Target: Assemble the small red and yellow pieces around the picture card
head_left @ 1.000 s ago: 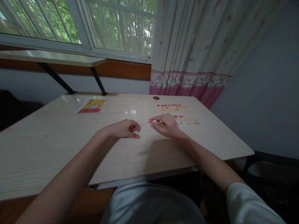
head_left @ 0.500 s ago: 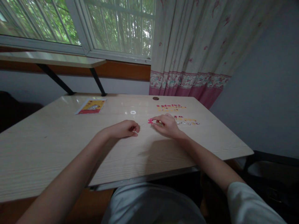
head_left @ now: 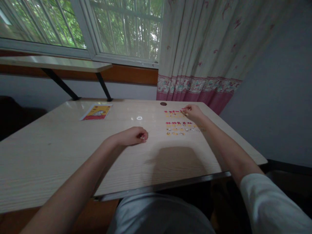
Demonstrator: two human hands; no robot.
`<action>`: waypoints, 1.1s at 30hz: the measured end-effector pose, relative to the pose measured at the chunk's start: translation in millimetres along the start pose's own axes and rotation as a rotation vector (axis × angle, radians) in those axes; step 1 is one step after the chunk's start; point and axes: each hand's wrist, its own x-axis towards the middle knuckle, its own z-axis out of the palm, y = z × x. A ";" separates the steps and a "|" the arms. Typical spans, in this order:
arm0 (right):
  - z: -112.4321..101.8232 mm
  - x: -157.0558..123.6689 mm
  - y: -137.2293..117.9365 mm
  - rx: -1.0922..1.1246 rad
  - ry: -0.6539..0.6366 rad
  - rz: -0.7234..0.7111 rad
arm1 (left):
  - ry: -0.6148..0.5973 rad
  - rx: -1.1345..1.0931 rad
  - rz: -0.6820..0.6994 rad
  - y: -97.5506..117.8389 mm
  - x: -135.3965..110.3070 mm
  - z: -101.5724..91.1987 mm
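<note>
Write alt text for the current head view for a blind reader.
A person's right hand is at the far rows of small red and yellow pieces on a pale table, the left hand curled to their left. A yellow-and-red sheet lies farther left; behind are a window and curtain.

puzzle pieces [head_left: 174,123] partly behind right hand [head_left: 195,112]

Barred window [head_left: 126,29], floral curtain [head_left: 195,48], pale wooden desk [head_left: 73,146], bluish-grey wall [head_left: 275,97]
</note>
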 end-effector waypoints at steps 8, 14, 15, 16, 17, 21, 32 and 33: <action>3.0 22.0 57.1 -0.019 -0.035 0.292 | -0.005 0.033 0.017 -1.2 3.9 2.8; 7.2 26.3 66.4 -0.032 -0.045 0.312 | 0.002 0.060 0.017 -0.3 3.0 2.5; 6.7 27.2 68.5 -0.037 -0.047 0.315 | 0.000 0.057 0.016 0.2 2.7 2.6; 5.9 28.0 70.8 -0.042 -0.048 0.320 | 0.001 0.052 0.015 0.7 2.5 2.7; 4.9 28.9 73.3 -0.049 -0.049 0.324 | 0.002 0.048 0.016 1.3 2.3 2.8; -0.4 31.4 81.5 -0.079 -0.062 0.332 | 0.007 0.049 0.017 2.0 2.4 2.9; -7.1 28.2 69.7 -0.096 -0.107 0.293 | 0.005 0.049 0.023 -0.1 3.3 4.1; -8.2 27.8 68.0 -0.095 -0.107 0.291 | 0.009 0.048 0.029 0.3 3.6 4.2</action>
